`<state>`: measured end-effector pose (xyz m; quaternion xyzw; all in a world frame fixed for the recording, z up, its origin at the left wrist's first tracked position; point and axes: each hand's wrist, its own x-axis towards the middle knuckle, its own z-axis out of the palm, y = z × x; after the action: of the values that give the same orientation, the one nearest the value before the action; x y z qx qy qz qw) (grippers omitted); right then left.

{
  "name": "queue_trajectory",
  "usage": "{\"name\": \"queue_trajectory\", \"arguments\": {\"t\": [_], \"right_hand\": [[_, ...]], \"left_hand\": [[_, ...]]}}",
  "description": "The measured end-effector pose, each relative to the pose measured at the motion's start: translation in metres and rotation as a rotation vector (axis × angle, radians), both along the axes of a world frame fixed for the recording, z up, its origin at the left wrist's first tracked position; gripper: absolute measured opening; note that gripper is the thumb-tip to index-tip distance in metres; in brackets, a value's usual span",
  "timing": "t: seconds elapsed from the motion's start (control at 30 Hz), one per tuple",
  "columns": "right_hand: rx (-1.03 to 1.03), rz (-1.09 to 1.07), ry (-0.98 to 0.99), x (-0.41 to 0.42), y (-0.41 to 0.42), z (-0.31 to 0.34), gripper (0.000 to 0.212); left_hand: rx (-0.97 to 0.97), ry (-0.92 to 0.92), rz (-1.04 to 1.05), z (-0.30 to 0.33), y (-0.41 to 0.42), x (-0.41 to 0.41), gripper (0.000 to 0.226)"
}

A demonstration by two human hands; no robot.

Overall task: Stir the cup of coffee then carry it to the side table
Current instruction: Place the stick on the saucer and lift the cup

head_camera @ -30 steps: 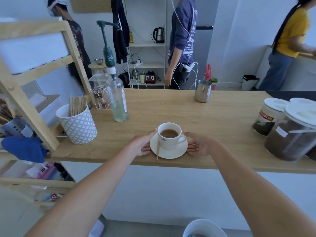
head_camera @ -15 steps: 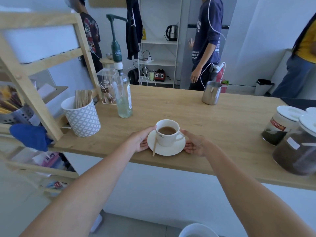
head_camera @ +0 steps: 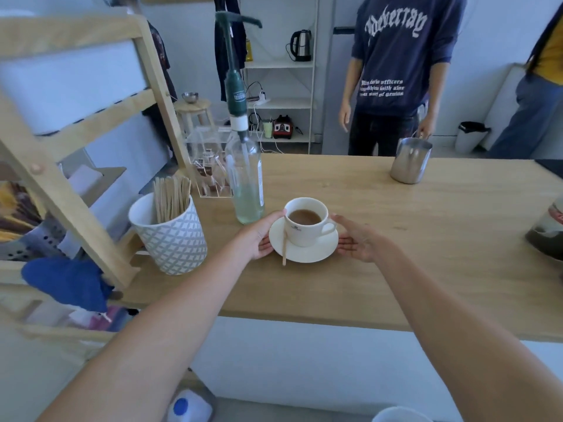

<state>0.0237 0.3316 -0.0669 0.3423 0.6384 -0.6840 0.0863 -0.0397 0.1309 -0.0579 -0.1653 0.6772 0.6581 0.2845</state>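
With the stirrer [head_camera: 284, 248] laid on the saucer [head_camera: 307, 252], I judge stirring done: my left hand [head_camera: 259, 236] and right hand [head_camera: 358, 242] cup the saucer's edges, fingers loosely curled, cup [head_camera: 306, 222] atop it, carry pending.

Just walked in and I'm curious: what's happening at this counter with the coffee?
A person has both hands on a white saucer that carries a cup of coffee. The left hand grips one edge and the right hand the other. A wooden stir stick rests on the saucer beside the cup. It all sits on the wooden counter, seemingly about to be lifted.
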Motion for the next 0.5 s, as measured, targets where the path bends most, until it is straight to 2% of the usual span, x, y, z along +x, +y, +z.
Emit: {"name": "queue_trajectory", "arguments": {"t": [0.33, 0.5], "right_hand": [[-0.038, -0.063, -0.015, -0.038, -0.031, -0.006, 0.034], [-0.007, -0.062, -0.022, -0.040, -0.037, -0.006, 0.032]], "left_hand": [[0.012, -0.033, -0.122, -0.010, -0.028, -0.045, 0.042], [-0.018, 0.009, -0.151, -0.013, -0.031, -0.048, 0.039]]}}
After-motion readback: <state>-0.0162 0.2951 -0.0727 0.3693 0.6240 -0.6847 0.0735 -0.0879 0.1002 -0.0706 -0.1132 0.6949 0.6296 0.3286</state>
